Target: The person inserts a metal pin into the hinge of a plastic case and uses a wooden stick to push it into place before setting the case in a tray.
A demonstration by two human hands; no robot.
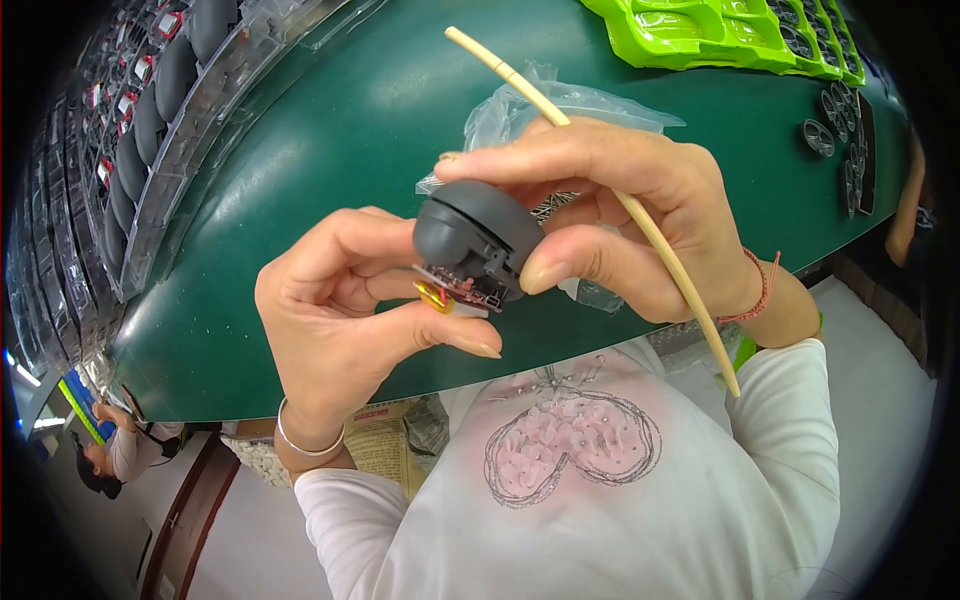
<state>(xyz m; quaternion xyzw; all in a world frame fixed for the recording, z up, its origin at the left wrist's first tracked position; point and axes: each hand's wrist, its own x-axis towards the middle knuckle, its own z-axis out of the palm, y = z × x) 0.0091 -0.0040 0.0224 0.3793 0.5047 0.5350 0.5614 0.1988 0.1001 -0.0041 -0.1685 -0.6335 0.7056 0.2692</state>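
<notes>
Between both hands, above the green table, is a dark grey rounded plastic housing (470, 225) with a seam across it. From its lower side juts a small circuit board (462, 286) with a yellow-taped part. My left hand (335, 295) pinches it from the left, thumb below the board and fingers behind. My right hand (640, 205) grips the housing's right side between thumb and index finger. A long pale wooden stick (665, 250) is also tucked in the right hand, slanting across it. Behind this hand lies a clear plastic bag (600, 100), with small shiny metal pieces partly hidden by my fingers.
Clear trays (190, 150) stacked at the left hold several similar dark housings. A bright green compartment tray (700, 40) lies at the far right, with dark round parts (820, 138) near it. The green table's (330, 120) near edge curves before me. Another person (110, 455) is at the lower left.
</notes>
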